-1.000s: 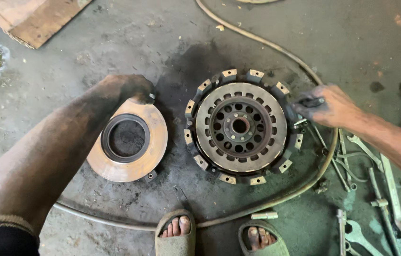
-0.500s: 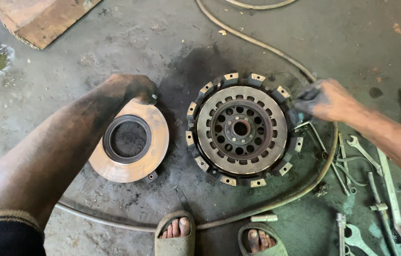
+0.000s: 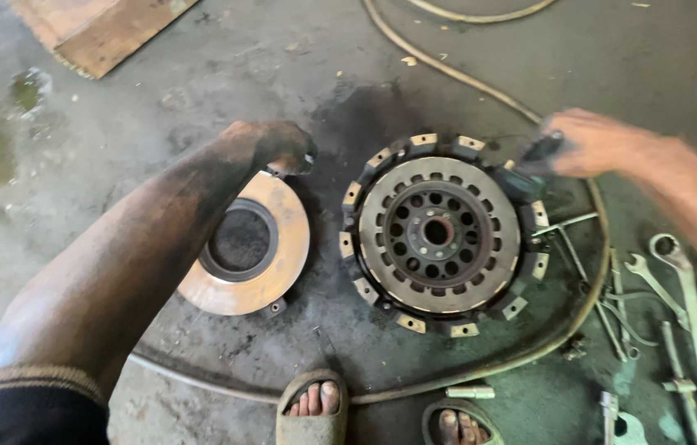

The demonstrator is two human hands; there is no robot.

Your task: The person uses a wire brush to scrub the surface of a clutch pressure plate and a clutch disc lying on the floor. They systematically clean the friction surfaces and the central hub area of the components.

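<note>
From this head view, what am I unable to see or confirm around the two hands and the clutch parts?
- Right hand: motion-blurred; the dark thing it grips at the clutch assembly rim cannot be identified.
- Left hand: fingertips curl over the ring plate edge, so the contact is hidden.
- Ring plate: left side covered by the forearm.
- Wrenches: cut off by the right and bottom edges.

A worn metal ring plate (image 3: 270, 255) lies flat on the oily floor. Just beside it lies a round clutch assembly (image 3: 439, 235) with pale tabs around its rim

Head view: worn on the head, facing straight down at the floor (image 3: 159, 74), close range.
Frame centre: clutch disc (image 3: 437, 233).
Feet (image 3: 313, 401): 6 o'clock edge.
</note>
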